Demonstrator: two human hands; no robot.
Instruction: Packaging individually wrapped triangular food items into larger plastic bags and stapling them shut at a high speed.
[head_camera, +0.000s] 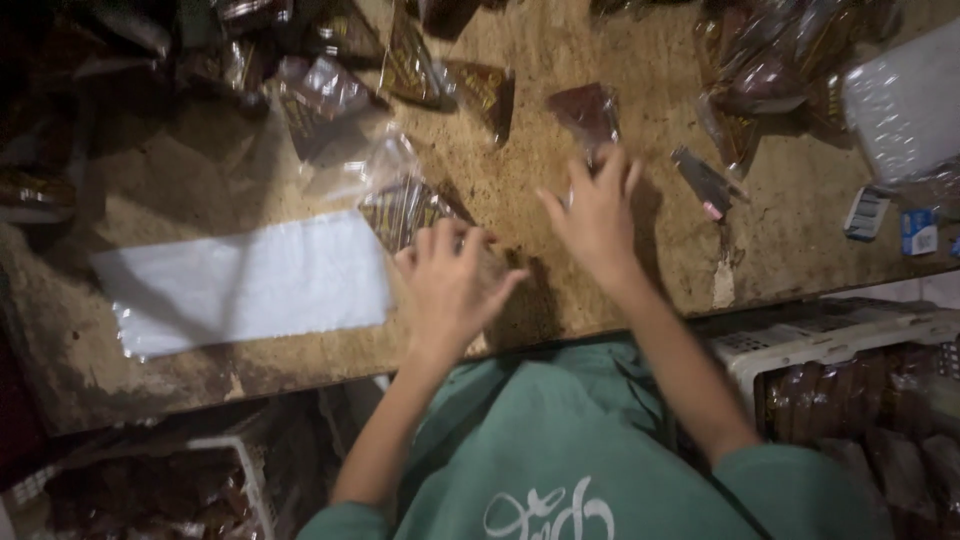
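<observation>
My left hand (452, 282) rests palm down on the worn wooden table (190, 170), its fingertips on a clear packet with brown contents (405, 208). My right hand (597, 213) lies fingers spread, reaching to a brown filled packet (585, 112) just beyond its fingertips; whether it grips something is unclear. Both arms come out of green sleeves at the bottom.
A stack of flat clear bags (245, 285) lies left of my left hand. Several filled brown packets (330, 90) crowd the table's far side. A small dark tool (705, 183) lies right of my right hand. White plastic crates (840, 340) with packets stand below the table's edge.
</observation>
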